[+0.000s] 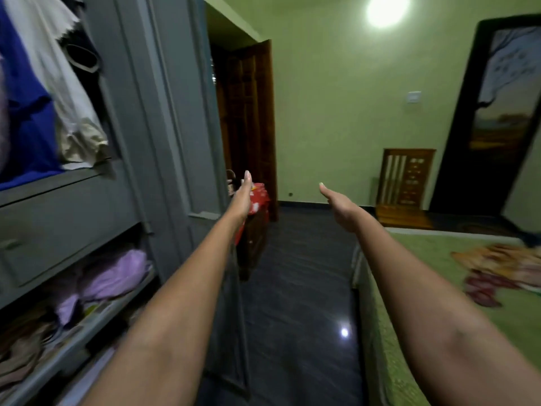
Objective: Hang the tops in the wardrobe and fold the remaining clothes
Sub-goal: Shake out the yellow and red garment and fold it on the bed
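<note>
Both arms stretched straight out ahead over the dark floor, hands seen edge-on. Left hand: fingers straight and together, tips pointing up and forward, gripping nothing. Right hand: fingers extended forward, relaxed, also holding nothing. No garment touches either hand. Tops already hanging sit in the grey wardrobe at far left, well apart from the left fingers: a blue top and a white garment beside it, the white one's lower end bunched in cream folds. Lower wardrobe shelves hold piled cloth, including a lilac bundle and brownish pieces below it; blurred, type unclear. Remaining clothes lie crumpled on the green bed at right, orange and maroon tones, well right of and nearer the camera than the right fingers. Directly behind the left hand, a red patterned cloth drapes over a dark wooden piece; the hand overlaps it in view, contact cannot be told. Beyond that, a brown wooden door stands open. Far wall is green, with a bright ceiling lamp, a wall switch, and a small wooden frame leaning at the base.
</note>
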`<move>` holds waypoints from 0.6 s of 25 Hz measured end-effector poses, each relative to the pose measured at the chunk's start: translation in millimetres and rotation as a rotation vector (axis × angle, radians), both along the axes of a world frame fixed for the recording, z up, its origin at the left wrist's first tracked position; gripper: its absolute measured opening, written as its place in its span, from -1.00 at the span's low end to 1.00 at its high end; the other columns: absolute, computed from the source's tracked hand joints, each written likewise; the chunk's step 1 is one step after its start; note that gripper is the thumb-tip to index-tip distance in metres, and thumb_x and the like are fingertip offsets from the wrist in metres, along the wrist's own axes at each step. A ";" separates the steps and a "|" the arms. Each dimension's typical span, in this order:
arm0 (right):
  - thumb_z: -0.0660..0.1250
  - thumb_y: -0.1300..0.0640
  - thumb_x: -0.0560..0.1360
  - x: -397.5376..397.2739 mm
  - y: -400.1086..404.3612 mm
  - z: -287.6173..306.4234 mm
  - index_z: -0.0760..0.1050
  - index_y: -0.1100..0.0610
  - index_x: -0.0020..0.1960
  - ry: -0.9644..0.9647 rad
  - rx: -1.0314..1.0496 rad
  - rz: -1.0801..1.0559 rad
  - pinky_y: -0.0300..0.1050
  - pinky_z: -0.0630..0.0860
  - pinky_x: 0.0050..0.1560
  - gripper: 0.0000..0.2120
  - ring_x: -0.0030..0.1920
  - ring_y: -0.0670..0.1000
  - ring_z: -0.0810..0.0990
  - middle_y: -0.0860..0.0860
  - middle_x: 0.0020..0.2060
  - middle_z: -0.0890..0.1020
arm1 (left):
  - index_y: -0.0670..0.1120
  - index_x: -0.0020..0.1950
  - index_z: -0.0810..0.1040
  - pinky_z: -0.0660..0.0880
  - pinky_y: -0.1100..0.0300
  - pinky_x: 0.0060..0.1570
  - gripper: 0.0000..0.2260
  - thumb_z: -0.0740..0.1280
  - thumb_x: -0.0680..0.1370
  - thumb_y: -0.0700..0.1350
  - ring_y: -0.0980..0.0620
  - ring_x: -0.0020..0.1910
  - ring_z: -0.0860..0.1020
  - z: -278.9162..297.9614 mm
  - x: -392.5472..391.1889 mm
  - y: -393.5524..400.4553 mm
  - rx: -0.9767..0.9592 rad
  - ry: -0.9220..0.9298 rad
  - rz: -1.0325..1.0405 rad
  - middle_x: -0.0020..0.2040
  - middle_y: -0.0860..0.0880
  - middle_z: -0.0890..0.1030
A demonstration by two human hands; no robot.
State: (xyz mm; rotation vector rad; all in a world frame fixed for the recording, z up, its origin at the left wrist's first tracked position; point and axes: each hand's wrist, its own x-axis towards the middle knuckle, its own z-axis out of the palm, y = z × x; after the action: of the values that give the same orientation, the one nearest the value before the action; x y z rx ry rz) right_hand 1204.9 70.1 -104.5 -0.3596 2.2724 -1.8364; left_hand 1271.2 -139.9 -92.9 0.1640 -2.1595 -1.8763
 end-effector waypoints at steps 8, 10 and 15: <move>0.06 -0.18 0.61 -39.8 76.4 7.6 0.03 0.13 0.55 -0.025 0.025 -0.136 0.05 -0.03 0.49 -0.37 0.54 0.09 0.00 0.08 0.54 0.07 | -0.05 0.56 0.05 0.02 -0.02 0.50 -0.37 -0.09 0.59 0.29 -0.05 0.53 0.09 2.9 -91.8 47.5 -0.045 0.035 -0.156 0.55 -0.04 0.13; 0.07 -0.19 0.61 -71.3 79.5 4.6 0.03 0.12 0.56 -0.028 0.017 -0.146 0.04 -0.03 0.49 -0.36 0.54 0.09 0.00 0.08 0.55 0.06 | -0.03 0.56 0.05 0.04 -0.04 0.49 -0.37 -0.07 0.59 0.29 -0.06 0.53 0.10 -2.2 -123.3 47.4 -0.033 0.048 -0.172 0.55 -0.03 0.14; 0.09 -0.18 0.60 -176.2 86.9 -17.4 0.07 0.13 0.55 -0.047 0.063 -0.167 0.09 0.01 0.48 -0.36 0.53 0.12 0.04 0.09 0.54 0.08 | -0.09 0.55 0.10 0.06 0.01 0.50 -0.45 0.04 0.64 0.16 -0.06 0.52 0.11 -24.9 -232.3 45.9 0.044 0.029 -0.139 0.55 -0.04 0.14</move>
State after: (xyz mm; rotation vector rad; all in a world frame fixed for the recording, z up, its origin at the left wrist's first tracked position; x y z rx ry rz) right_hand 1028.7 157.0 -121.9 -0.1187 2.3865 -1.8225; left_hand 1039.0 -94.0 -117.8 -0.0048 -2.1617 -1.9888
